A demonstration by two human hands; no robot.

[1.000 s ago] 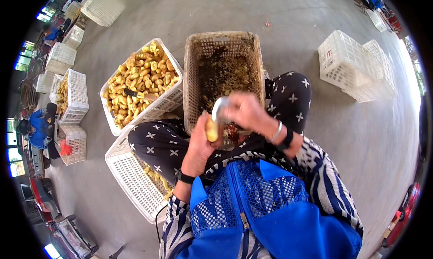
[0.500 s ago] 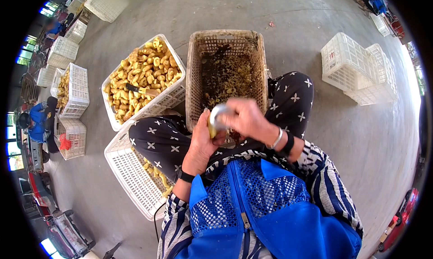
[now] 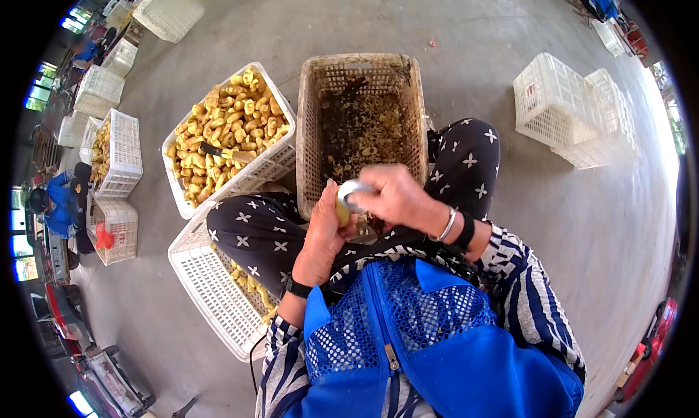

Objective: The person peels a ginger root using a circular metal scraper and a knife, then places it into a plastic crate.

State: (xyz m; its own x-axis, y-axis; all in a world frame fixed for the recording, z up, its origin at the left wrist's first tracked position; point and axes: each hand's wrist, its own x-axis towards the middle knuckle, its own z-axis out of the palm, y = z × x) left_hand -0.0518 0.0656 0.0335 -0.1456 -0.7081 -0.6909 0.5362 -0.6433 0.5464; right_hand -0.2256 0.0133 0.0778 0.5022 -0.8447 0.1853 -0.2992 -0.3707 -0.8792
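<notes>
A: What takes up most of the frame?

B: Crates on a grey concrete floor (image 3: 306, 25). Just above centre stands a tan woven plastic basket (image 3: 314, 127), rectangular, with dark peelings and scraps across its bottom. Left of it, touching its side, is a white lattice crate (image 3: 277, 167) heaped with pale yellow peeled pieces, a knife (image 3: 226, 153) lying on top. A second white crate (image 3: 207, 287) sits at lower left, partly under the person's patterned knee, with a few yellow pieces showing. Two stacked white crates (image 3: 575, 112) stand at upper right, well apart, and more white crates (image 3: 116, 148) line the left edge.

A: Any labels or signs?

B: None that I can make out on the crates.

A: And what is being handled?

B: A small yellow piece (image 3: 342, 208), smooth and pale, like those in the heaped crate. It sits at the centre of the frame, over the lap, just below the near rim of the tan basket.

A: How do the fingers lie around it?

B: The left hand (image 3: 324, 236) comes up from below, fingers curled shut around the piece's lower part. The right hand (image 3: 397, 196) is closed on a small metal-bladed peeler (image 3: 351, 191), its shiny end lying against the top of the piece. The two hands touch.
</notes>
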